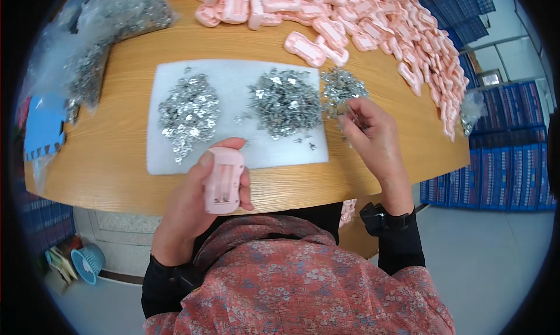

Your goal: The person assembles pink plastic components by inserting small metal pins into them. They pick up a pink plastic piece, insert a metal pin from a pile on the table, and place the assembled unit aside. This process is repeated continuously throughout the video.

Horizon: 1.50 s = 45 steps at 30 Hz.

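My left hand point(195, 198) is closed around a pink plastic battery casing point(224, 180), its open battery slots facing up and a bit of metal showing at its near end. My right hand point(373, 136) pinches thumb and forefinger together over the near side of a small pile of silvery metal pieces point(339, 84); what sits between the fingertips is too small to make out. Two larger heaps lie on a white foam sheet point(233, 72): flat shiny metal plates point(189, 113) on the left and tangled, darker metal pieces point(286, 104) on the right.
Many pink casings point(373, 28) are heaped along the table's far and right sides. Clear plastic bags of metal parts point(99, 43) stand at the far left, beside a blue foam piece point(44, 128). Blue stacks point(496, 171) and a blue basket point(87, 262) are beyond the wooden table point(280, 189).
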Tool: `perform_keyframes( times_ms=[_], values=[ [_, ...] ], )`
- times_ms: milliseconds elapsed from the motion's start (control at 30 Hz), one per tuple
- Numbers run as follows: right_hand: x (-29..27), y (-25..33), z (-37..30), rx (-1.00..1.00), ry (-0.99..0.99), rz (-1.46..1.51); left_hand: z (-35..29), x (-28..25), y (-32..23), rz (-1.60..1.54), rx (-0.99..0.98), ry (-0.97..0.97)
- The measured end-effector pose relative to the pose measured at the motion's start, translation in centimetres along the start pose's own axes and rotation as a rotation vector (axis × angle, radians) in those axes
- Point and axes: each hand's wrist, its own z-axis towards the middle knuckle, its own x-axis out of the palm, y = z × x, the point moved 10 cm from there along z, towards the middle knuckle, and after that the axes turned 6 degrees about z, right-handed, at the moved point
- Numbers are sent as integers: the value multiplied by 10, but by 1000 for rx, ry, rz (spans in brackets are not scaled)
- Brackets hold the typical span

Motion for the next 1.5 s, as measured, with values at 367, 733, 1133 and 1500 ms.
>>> perform_keyframes(
  times_ms=[367,733,1133,1500],
  values=[
    [-23,-63,-52,34,-103,-102,13,11,10,146,-11,-59],
    [-28,-64,-56,35,-59,85,17,15,18,234,-27,-142],
    [-13,-62,-59,-57,-89,-207,19,16,18,286,-18,-166],
    [-15,-44,-59,-138,-134,-65,17,15,18,291,-8,-166]
  ],
)
